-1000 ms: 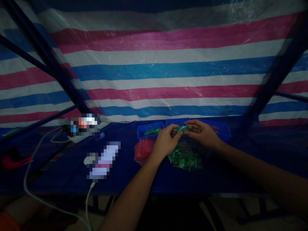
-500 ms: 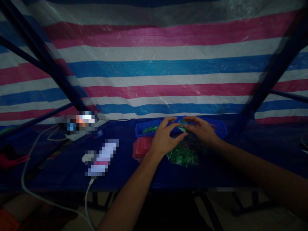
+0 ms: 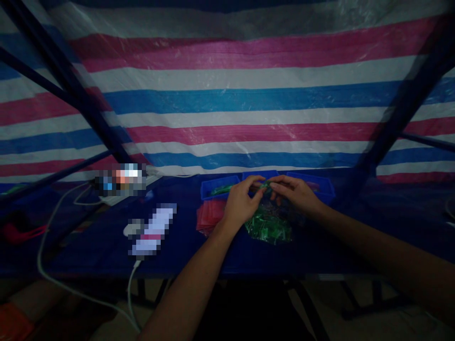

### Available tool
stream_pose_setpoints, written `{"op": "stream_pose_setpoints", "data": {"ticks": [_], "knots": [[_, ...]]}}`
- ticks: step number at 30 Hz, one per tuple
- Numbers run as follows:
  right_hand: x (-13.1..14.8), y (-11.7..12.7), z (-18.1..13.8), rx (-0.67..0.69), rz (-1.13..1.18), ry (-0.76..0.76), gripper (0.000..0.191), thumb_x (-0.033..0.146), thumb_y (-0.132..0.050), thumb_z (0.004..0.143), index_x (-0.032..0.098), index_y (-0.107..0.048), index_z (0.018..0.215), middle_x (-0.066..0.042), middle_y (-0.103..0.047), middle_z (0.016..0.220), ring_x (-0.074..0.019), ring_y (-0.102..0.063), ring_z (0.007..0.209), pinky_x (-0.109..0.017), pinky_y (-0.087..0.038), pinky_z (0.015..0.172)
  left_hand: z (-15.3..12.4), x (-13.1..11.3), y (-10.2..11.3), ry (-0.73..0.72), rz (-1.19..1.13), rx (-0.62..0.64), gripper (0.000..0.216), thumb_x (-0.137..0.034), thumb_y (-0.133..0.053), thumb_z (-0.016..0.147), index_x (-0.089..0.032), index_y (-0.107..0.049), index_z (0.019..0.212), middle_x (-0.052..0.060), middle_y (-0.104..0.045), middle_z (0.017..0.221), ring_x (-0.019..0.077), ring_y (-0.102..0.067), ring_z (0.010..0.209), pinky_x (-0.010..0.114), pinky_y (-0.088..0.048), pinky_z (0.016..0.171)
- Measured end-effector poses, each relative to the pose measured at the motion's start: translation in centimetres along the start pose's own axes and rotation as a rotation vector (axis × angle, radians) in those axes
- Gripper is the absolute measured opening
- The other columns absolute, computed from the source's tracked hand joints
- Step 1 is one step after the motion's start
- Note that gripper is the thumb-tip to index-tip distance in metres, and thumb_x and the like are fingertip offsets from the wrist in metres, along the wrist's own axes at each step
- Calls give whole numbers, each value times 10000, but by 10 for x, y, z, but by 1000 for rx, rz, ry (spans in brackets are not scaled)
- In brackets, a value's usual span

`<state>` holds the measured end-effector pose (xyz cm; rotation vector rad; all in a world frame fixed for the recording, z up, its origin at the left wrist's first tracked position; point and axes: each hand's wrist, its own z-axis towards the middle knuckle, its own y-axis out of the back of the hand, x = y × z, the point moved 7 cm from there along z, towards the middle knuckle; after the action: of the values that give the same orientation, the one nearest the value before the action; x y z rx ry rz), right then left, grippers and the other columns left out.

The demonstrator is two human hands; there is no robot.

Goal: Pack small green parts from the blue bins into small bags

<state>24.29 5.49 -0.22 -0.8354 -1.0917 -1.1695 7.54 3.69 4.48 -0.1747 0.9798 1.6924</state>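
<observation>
Between the fingertips of both my hands is a small green plastic packet (image 3: 266,183), partly covered by the fingers. My left hand (image 3: 241,201) pinches its left side with thumb and fingers. On the other side, the closed fingers of my right hand (image 3: 296,194) grip the packet too. Just below the hands lies a pile of shiny green packets (image 3: 269,226) on the blue table (image 3: 199,255). A stack of flat red packets (image 3: 209,215) rests left of that pile, partly behind my left wrist.
Behind my hands stand three blue trays: the left tray (image 3: 204,192) holds green pieces, and the right tray (image 3: 329,189) has reddish items. A blurred-out phone-like object (image 3: 154,229) with a white cable (image 3: 131,279) lies on the left. A striped tarp (image 3: 227,102) hangs behind.
My left thumb and fingers have closed in on the green packet. The hands are nearer together, and the packet has come slightly lower and left between them.
</observation>
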Motion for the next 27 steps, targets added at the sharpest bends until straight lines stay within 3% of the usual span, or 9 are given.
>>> {"op": "stream_pose_setpoints", "data": {"ticks": [6,10,13,15,19,22,25,27], "knots": [[0,7,-2,-42,-147,-10,437,493,-775,843,217,-731,1178,-3,-696,666,-152,-612,559,-270,-454,512,-2,5,-5,62,-110,16,473,-172,-667,947,-257,-555,1398,24,-762,989,167,-740,890,320,-589,854],[5,7,-1,-75,-143,-5,416,483,-815,794,207,-733,1094,-30,-739,829,-131,-604,595,-262,-461,531,-3,13,-7,150,-162,15,532,-205,-701,930,-246,-519,1428,34,-764,972,169,-744,825,311,-606,786],[2,8,0,-99,-75,-24,426,480,-833,768,217,-685,1069,-19,-735,882,-108,-578,574,-236,-431,499,-3,11,-8,159,-147,37,452,-258,-679,955,-234,-552,1387,54,-755,1019,173,-745,804,320,-620,748],[-2,11,2,-128,-20,-43,437,472,-841,755,233,-641,1062,23,-699,795,-88,-523,505,-215,-371,445,-3,3,-7,80,-112,54,400,-289,-671,962,-236,-583,1349,86,-723,1172,193,-745,915,342,-629,784],[-11,17,3,-172,64,-100,390,452,-825,761,240,-627,1022,80,-585,623,-72,-421,414,-203,-288,397,-3,-14,-9,-140,12,106,483,-250,-800,852,-257,-626,1302,101,-561,1462,258,-570,1337,444,-544,1071],[-16,12,3,-117,131,-170,340,468,-815,768,212,-658,926,65,-573,615,-65,-404,416,-203,-254,393,-2,-14,-8,-181,53,107,321,-157,-745,884,-241,-688,1189,78,-641,1349,228,-599,1293,453,-492,1125],[-19,4,2,-47,169,-236,419,599,-740,818,187,-664,841,8,-638,663,-74,-423,426,-219,-219,384,0,-6,-3,-106,48,59,142,-204,-667,958,-216,-718,1090,58,-737,1114,207,-697,1061,413,-562,982],[-18,2,1,-46,144,-252,532,704,-628,865,181,-645,767,-15,-638,646,-82,-424,422,-228,-211,383,1,0,2,-8,41,0,146,-276,-679,961,-202,-715,1082,51,-756,1018,201,-717,928,386,-583,886]]}}
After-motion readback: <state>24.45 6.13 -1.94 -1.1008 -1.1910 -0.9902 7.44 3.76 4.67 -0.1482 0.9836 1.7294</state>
